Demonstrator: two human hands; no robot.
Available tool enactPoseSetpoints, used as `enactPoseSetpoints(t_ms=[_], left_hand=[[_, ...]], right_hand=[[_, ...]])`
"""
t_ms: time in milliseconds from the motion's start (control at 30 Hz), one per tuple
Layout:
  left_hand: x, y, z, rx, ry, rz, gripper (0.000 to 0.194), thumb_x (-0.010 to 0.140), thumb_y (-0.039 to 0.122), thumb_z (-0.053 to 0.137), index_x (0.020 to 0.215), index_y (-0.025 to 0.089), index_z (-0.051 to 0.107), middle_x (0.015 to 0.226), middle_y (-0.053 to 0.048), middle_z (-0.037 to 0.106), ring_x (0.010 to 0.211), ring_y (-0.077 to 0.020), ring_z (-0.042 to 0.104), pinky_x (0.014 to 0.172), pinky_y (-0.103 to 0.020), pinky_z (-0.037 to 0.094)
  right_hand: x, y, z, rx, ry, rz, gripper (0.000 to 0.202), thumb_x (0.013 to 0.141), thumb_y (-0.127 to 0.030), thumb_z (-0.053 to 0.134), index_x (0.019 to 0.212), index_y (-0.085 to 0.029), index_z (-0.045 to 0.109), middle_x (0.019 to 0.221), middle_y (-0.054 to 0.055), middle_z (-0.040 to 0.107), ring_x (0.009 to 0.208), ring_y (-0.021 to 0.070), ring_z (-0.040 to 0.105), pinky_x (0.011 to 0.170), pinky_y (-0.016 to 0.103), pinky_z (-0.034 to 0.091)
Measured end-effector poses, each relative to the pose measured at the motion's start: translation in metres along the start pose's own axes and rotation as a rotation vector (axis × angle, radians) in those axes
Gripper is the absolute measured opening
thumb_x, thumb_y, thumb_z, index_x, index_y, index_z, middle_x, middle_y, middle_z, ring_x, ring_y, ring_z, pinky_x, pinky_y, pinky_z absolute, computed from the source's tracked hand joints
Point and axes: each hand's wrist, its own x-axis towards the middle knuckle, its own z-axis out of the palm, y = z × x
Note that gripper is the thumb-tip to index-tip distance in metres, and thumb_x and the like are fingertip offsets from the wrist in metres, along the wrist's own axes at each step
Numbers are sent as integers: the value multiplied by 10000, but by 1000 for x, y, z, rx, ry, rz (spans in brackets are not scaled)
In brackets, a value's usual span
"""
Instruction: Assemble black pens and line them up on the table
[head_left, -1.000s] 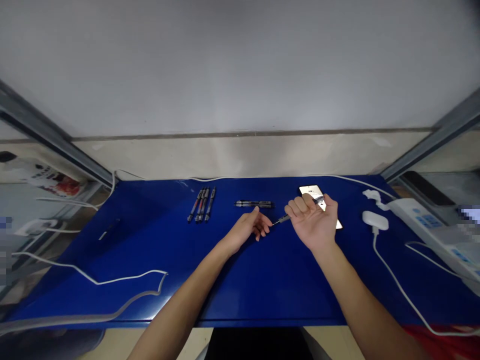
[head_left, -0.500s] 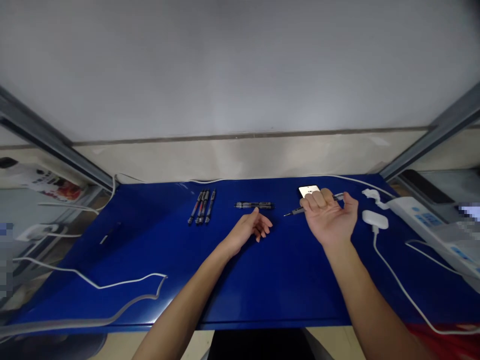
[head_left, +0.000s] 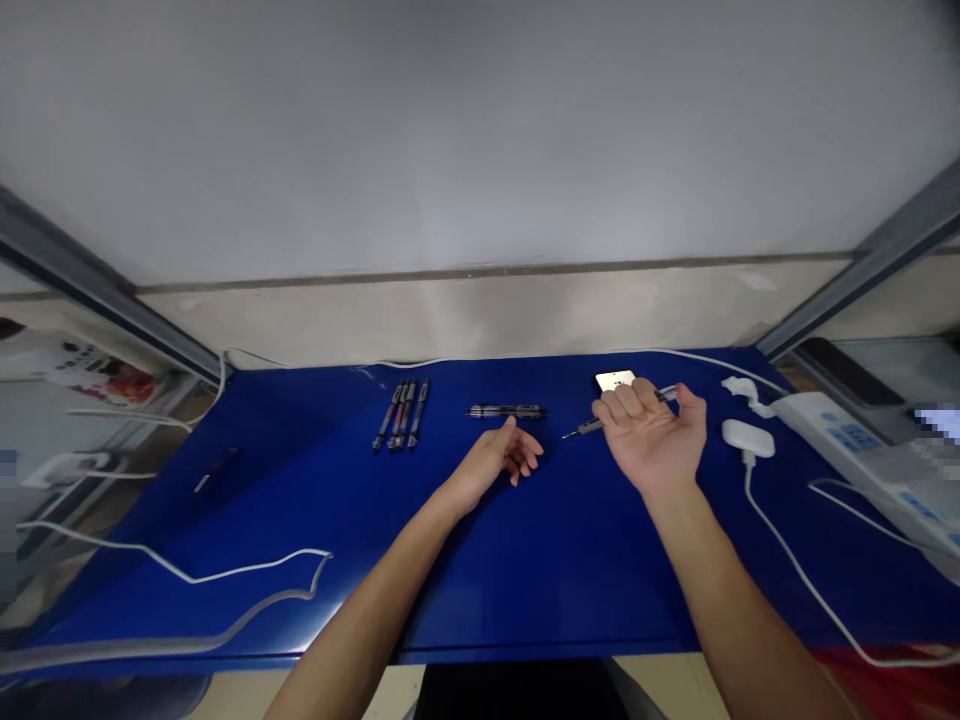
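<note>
My right hand [head_left: 651, 430], palm up, has its fingers curled around a dark-gripped pen [head_left: 585, 428]. The pen's tip points left, and its clear end shows by my thumb. On the desk's middle, my left hand [head_left: 499, 458] rests on its side with loosely bent fingers, holding nothing. Just beyond it lie pens [head_left: 506, 411] side by side, pointing across the desk. Farther left, several capless-looking pens [head_left: 401, 415] with dark and reddish parts lie in a slanted row. Behind my right fingers a phone [head_left: 615, 380] with a lit screen is partly hidden.
A white earbud case [head_left: 748, 438] on a cable lies right of my right hand, beside a white power strip [head_left: 847, 430]. A dark pen-like item [head_left: 216, 470] is at the left of the blue desk [head_left: 300, 480]. White cables [head_left: 247, 568] run along the left side.
My right hand with the pen has shifted slightly left and tilted a little. My left hand and the pens on the desk look almost unchanged.
</note>
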Motion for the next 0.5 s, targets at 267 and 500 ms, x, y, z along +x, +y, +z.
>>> enactPoseSetpoints(t_ms=[267,500], left_hand=[[0,1,1,-1,9,-14,701,907,704,304,875,108,673,750,-88,621,624,-137,565,517,-232,408],[0,0,0,-6,-1,-6,695,912,697,305,878,108,674,752,-88,622,621,-138,569,524,-242,407]], right_hand=[[1,-2,-1,-12,-6,-9,510,828,-439,563,629,-216,150,541,-43,240,494,121,308,509,311,370],[3,-5,-4,-5,10,-12,515,821,-436,567,637,-217,139,541,-46,231,492,123,298,502,307,366]])
